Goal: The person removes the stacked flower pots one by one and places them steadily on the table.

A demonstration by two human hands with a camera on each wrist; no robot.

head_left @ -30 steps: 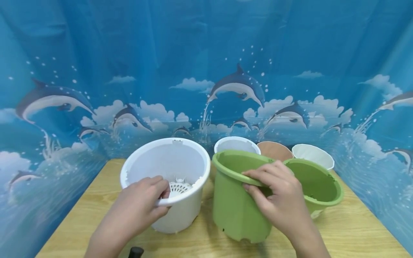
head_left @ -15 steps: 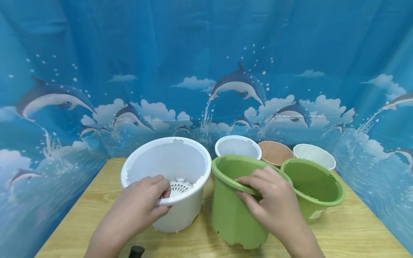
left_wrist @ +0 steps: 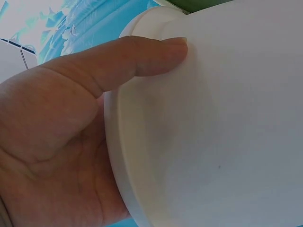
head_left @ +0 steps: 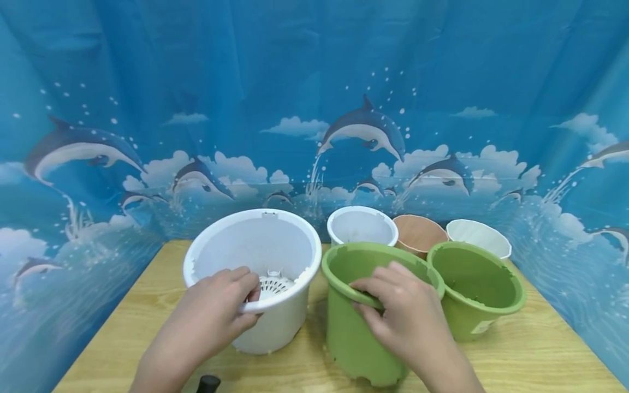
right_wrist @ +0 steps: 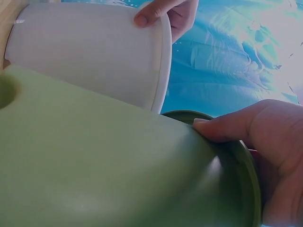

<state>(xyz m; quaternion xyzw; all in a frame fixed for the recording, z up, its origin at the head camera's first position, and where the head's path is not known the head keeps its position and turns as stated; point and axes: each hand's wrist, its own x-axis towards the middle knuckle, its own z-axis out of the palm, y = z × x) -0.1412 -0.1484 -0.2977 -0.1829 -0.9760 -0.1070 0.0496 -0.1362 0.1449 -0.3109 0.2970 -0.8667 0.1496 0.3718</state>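
My left hand [head_left: 211,311] grips the near rim of a large white plastic flower pot [head_left: 280,322], thumb outside and fingers curled inside. Slots show in the floor of this pot. In the left wrist view the thumb [left_wrist: 156,56] presses on the outer wall. To the right, my right hand [head_left: 403,305] pinches the near rim of a green flower pot [head_left: 354,338]. Its thumb [right_wrist: 222,126] lies against the outside, as the right wrist view shows, while the fingers reach over the rim. A second green pot [head_left: 481,284] stands just right of the held one.
Behind the green pots stand a smaller white pot [head_left: 361,225], a brown pot [head_left: 420,232] and a pale ribbed pot [head_left: 479,236]. A black-ended object [head_left: 208,383] pokes in at the front edge of the wooden table [head_left: 147,289]. A blue dolphin curtain [head_left: 295,109] encloses the back and sides.
My right hand has brought the green pot slightly down and nearer, and its tilt has lessened. The left hand and the large white pot have stayed in place.
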